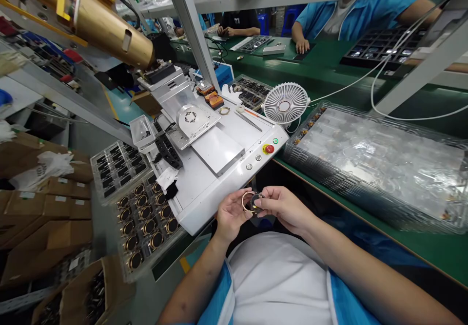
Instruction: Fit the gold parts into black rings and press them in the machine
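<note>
White cloth shirt; near the boxy white machine, left grip pinches a gold ring, right grip a round dark piece.

Just ahead of the white-shirted belly, the person's bare, ungloved left hand sits with its palm turned inward, fingers curled toward the thumb in a light pinch. Facing it, the bare, ungloved right hand shows me its back, the thumb pressing in against bent fingers; the fingertips of both nearly meet. The bare left forearm slants up steeply, while the bare right forearm stretches long and diagonal.
</note>
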`<state>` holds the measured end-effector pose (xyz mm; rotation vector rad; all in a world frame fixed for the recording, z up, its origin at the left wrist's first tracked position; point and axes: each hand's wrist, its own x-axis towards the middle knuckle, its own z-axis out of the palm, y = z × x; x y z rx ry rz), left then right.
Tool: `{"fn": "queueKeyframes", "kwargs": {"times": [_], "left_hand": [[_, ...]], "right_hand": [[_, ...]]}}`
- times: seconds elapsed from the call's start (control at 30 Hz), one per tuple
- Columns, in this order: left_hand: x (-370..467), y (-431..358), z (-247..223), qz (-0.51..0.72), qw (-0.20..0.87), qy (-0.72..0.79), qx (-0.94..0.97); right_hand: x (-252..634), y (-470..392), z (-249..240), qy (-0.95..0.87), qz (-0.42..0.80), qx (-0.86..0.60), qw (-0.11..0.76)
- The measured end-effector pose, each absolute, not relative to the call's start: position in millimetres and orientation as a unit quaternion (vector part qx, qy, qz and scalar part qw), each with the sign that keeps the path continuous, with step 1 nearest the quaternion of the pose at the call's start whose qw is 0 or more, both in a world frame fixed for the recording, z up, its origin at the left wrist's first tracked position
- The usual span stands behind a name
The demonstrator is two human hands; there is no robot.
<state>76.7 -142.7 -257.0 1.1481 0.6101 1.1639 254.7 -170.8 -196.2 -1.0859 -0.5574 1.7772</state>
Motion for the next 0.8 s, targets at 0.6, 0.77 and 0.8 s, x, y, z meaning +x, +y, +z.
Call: {"fn": "queueKeyframes", "kwargs": {"times": [0.6, 0.77, 0.8], "left_hand": [[73, -148, -259, 0.538, 0.596, 0.237, 0.547], [71, -147, -259, 0.530, 0.602, 0.253, 0.540], [71, -147, -259, 0.530, 0.603, 0.256, 0.539]], "right_hand": [[225, -178, -185, -0.347, 0.568, -0.542, 0.514], [224, -178, -188, -0.349, 0.574, -0.530, 0.518], [224, -178, -189, -0.350, 0.573, -0.530, 0.518]]}}
